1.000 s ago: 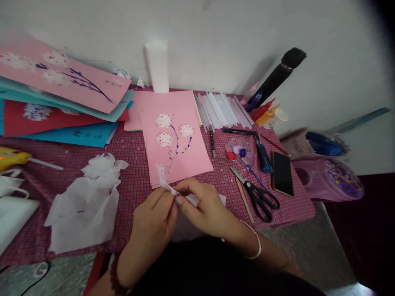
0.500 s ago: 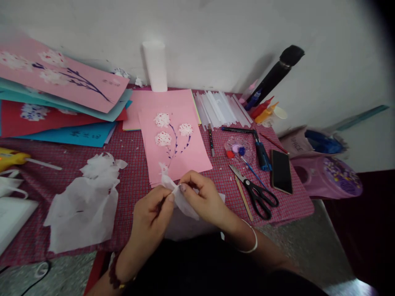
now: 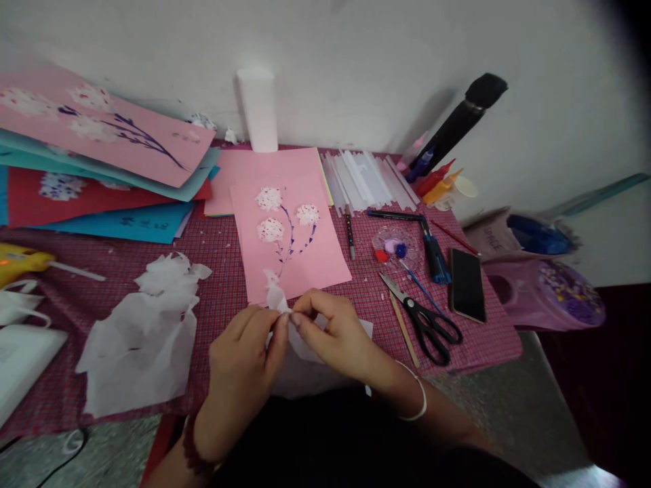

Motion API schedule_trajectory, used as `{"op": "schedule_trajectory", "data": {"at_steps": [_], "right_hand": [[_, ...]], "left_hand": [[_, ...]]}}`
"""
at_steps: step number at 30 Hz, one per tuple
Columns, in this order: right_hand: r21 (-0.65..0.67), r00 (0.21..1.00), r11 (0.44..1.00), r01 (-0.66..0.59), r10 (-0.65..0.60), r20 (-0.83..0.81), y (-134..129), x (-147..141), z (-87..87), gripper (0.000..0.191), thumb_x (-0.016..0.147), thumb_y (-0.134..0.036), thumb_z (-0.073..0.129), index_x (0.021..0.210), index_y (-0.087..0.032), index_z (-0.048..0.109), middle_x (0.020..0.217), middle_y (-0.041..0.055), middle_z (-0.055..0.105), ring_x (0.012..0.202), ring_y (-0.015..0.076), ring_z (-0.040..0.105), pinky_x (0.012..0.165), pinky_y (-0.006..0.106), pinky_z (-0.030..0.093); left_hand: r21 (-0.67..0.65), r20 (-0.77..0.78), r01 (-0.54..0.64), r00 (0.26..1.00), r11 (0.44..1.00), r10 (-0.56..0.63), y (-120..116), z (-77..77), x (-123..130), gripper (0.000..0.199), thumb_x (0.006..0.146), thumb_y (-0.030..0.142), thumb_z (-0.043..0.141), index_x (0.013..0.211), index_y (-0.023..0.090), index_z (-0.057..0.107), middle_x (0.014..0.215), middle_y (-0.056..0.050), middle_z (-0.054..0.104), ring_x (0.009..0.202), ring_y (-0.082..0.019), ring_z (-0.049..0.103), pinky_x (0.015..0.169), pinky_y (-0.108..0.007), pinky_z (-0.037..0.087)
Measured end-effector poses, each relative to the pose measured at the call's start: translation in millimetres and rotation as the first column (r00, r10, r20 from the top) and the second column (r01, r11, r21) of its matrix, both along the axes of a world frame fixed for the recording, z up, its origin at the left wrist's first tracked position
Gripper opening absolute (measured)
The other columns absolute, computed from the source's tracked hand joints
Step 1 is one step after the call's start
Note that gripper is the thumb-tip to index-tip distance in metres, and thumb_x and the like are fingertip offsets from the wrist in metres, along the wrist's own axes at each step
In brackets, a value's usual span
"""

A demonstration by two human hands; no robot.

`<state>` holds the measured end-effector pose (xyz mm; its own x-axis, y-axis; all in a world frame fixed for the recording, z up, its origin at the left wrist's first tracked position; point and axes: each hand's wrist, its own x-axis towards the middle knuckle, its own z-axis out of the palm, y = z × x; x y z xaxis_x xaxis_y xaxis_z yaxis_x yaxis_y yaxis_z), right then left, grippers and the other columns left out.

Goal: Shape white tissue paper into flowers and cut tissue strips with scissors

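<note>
Between my two hands is a thin white sheet of tissue paper, twisted narrow at its upper end. My left hand pinches it between thumb and forefinger. Right beside those fingertips, my right hand pinches the same tissue, its wrist wearing a white band. The lower part of the sheet spreads beneath my hands toward my lap. Just beyond lies a pink card with white, red-flecked blossoms on dark painted stems. To the left rests a crumpled pile of white tissue paper.
Black-handled scissors, a wooden stick, a paint palette and a phone lie at right. White glue sticks lie behind. A yellow glue gun and stacked painted cards are at left. A pink stool stands beyond the table.
My left hand has turned slightly and shifted left, and my fingertips have moved a little along the tissue. Both hands keep their pinch. The view has shifted slightly.
</note>
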<state>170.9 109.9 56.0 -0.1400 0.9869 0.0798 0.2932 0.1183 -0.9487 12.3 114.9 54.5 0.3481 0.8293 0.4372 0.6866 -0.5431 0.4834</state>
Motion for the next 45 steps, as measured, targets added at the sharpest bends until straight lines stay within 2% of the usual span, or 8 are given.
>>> {"op": "schedule_trajectory", "data": {"at_steps": [13,19,22,26,29,35,41,45], "right_hand": [[0.008,0.978,1.000,0.007,-0.006,-0.207,4,-5,6.8,0.008,0.082,-0.018,0.054,0.074,-0.019,0.055,0.065,-0.0032,0.055,0.060,0.0099,0.049,0.055,0.021,0.040],[0.034,0.992,0.999,0.015,-0.011,-0.127,-1,-4,10.3,0.011,0.082,-0.017,0.054,0.071,-0.019,0.054,0.064,-0.0035,0.052,0.059,0.0101,0.047,0.055,0.022,0.038],[-0.020,0.985,0.999,0.032,-0.035,-0.167,-1,-5,9.3,0.011,0.080,-0.019,0.055,0.069,-0.019,0.052,0.064,-0.0036,0.052,0.059,0.0102,0.047,0.053,0.021,0.037],[-0.149,0.955,0.989,0.004,-0.048,-0.294,-1,-5,4.1,0.011,0.080,-0.024,0.055,0.071,-0.018,0.052,0.061,-0.0048,0.049,0.054,0.0087,0.044,0.050,0.021,0.035],[-0.198,0.932,0.980,0.000,-0.072,-0.355,0,-3,0.6,0.012,0.081,-0.027,0.055,0.073,-0.019,0.050,0.058,-0.0059,0.048,0.052,0.0088,0.046,0.051,0.021,0.038],[-0.177,0.925,0.981,0.074,-0.133,-0.355,0,-2,-4.7,0.015,0.080,-0.030,0.057,0.073,-0.020,0.048,0.059,-0.0059,0.046,0.053,0.0091,0.046,0.051,0.021,0.038],[0.000,0.982,1.000,0.029,-0.028,-0.186,-7,1,-11.0,0.006,0.081,-0.018,0.052,0.076,-0.020,0.052,0.069,-0.0024,0.053,0.064,0.0117,0.051,0.060,0.023,0.042],[0.140,0.998,0.988,-0.064,0.064,0.003,-13,7,-5.6,0.010,0.080,-0.010,0.052,0.078,-0.020,0.054,0.081,0.0012,0.059,0.077,0.0148,0.056,0.072,0.027,0.043]], "left_hand": [[0.151,0.151,-0.015,0.988,0.988,-0.008,-2,10.0,3,0.015,0.083,0.005,0.060,0.090,0.018,0.061,0.078,-0.002,0.068,0.070,-0.013,0.064,0.064,-0.023,0.049],[-0.183,0.297,-0.013,0.952,0.983,0.067,-6,13.2,-1,0.010,0.085,0.013,0.057,0.082,0.019,0.064,0.072,0.001,0.065,0.062,-0.011,0.060,0.058,-0.020,0.047],[-0.463,0.477,0.047,0.855,0.885,0.203,-8,7.4,-3,0.006,0.086,0.021,0.058,0.081,0.020,0.062,0.066,0.004,0.060,0.056,-0.010,0.055,0.053,-0.020,0.045],[-0.666,0.677,0.268,0.608,0.696,0.415,-9,4.4,-1,0.010,0.082,0.027,0.060,0.078,0.019,0.058,0.062,0.004,0.057,0.050,-0.009,0.051,0.046,-0.020,0.043],[-0.662,0.720,0.288,0.499,0.692,0.482,-9,6.6,2,0.011,0.078,0.028,0.061,0.075,0.018,0.057,0.063,0.004,0.057,0.048,-0.008,0.051,0.046,-0.020,0.044],[-0.672,0.639,0.233,0.662,0.703,0.392,-12,-1.6,-4,0.007,0.079,0.024,0.062,0.082,0.018,0.059,0.064,0.002,0.062,0.056,-0.012,0.059,0.057,-0.024,0.050],[-0.680,0.705,0.544,0.670,0.491,0.234,-11,-19.3,-5,0.030,0.082,0.044,0.050,0.090,0.017,0.061,0.075,-0.006,0.067,0.065,-0.020,0.066,0.059,-0.033,0.056],[-0.694,0.682,0.531,0.702,0.486,0.207,-5,-15.8,-3,0.043,0.085,0.052,0.043,0.080,0.017,0.067,0.067,-0.005,0.066,0.060,-0.019,0.064,0.056,-0.031,0.054]]}}
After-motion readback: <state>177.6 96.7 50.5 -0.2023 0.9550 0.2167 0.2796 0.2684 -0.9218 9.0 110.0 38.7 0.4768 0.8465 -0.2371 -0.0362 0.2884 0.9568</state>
